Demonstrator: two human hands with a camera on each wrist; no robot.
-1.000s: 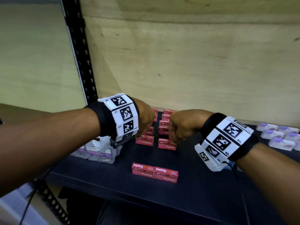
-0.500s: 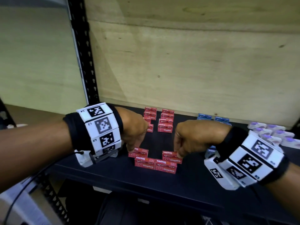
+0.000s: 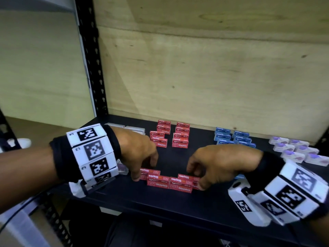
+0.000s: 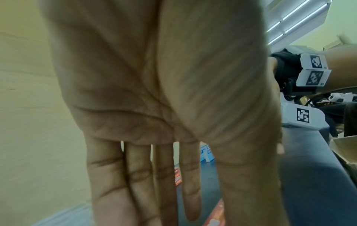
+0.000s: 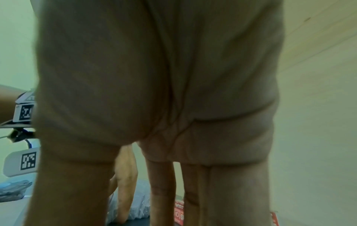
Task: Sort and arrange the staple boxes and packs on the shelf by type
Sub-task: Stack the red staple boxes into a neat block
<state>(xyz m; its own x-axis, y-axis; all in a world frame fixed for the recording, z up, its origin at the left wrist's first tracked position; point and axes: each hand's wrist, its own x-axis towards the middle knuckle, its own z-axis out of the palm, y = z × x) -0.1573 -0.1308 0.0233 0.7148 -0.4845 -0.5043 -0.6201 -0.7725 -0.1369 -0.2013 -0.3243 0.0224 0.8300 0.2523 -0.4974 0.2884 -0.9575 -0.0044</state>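
On the black shelf (image 3: 178, 207), four red boxes (image 3: 169, 181) lay near the front edge in two touching rows. The left hand (image 3: 140, 154) pinched the rear-left box between fingers and thumb; the right hand (image 3: 219, 163) pinched the rear-right box likewise. Behind the red boxes stood a red stack (image 3: 170, 135) at the back wall. To the right of that stack sat blue boxes (image 3: 231, 137), then white packs (image 3: 295, 150).

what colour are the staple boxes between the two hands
Red, with white "Staples" lettering. The front boxes show best in the head view, on the black shelf.
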